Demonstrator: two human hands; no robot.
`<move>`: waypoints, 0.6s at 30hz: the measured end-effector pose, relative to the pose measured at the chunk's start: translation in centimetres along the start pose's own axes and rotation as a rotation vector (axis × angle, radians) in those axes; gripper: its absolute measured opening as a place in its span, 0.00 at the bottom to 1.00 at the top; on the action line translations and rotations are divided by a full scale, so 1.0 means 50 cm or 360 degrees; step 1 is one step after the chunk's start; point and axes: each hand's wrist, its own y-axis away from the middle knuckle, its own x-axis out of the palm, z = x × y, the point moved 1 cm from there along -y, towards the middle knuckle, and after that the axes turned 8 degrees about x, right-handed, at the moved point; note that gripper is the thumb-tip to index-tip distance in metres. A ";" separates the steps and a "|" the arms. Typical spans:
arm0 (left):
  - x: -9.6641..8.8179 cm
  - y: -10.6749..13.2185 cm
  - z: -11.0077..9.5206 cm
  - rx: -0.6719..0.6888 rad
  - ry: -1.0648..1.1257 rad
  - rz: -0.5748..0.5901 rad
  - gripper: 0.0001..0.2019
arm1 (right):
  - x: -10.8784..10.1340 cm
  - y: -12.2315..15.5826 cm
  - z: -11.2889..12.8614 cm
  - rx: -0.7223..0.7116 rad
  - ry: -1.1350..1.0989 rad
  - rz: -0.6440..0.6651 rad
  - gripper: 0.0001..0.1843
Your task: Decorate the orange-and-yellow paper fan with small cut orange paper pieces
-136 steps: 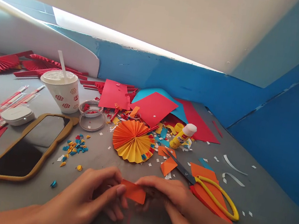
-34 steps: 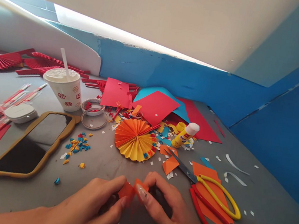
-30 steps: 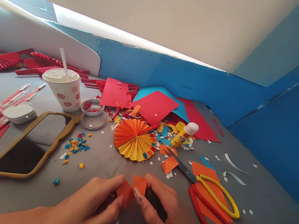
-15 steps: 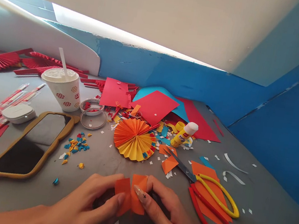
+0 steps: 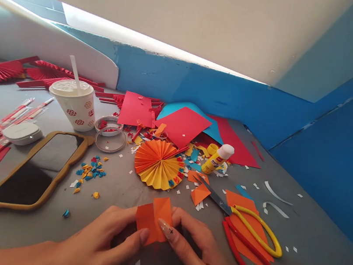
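Observation:
Between my hands is a small piece of orange paper [image 5: 157, 220], its left half darker than its right, with a notch at the top edge. My left hand [image 5: 118, 234] pinches its left side, thumb in front. My right hand [image 5: 191, 243] grips its right side, the long thumbnail lying over the front. Whether the two halves are joined or overlapping I cannot tell. Just beyond them lies a pleated paper rosette [image 5: 159, 165] in orange and yellow, with small blue and red curls on its lower right.
Scissors [image 5: 253, 237] lie on orange sheets [image 5: 236, 200] at right. A glue stick [image 5: 217, 158], tape rolls [image 5: 110, 140] and paper scraps lie farther back. At left are a phone [image 5: 35, 169], paper curls [image 5: 91, 170] and a lidded cup with a straw [image 5: 73, 106].
The two orange halves have come together, closing most of the gap between them. The right half has tilted and risen slightly. Both hands keep their grip.

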 end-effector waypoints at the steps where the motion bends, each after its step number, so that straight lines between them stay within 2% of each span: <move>1: 0.001 0.000 0.003 -0.0005 0.0027 -0.0003 0.22 | 0.000 0.001 0.002 0.0025 -0.0038 0.0004 0.18; 6: -0.003 -0.004 0.005 -0.0145 0.0111 0.0083 0.23 | 0.003 0.002 0.002 0.0018 -0.0202 0.0004 0.19; 13: -0.005 -0.005 0.004 -0.0130 0.0209 0.0100 0.23 | 0.010 -0.002 -0.001 -0.0097 -0.0291 -0.0053 0.16; 18: 0.000 0.000 0.011 -0.0148 0.0257 0.0058 0.23 | 0.015 0.001 0.000 -0.0079 -0.0350 -0.0049 0.15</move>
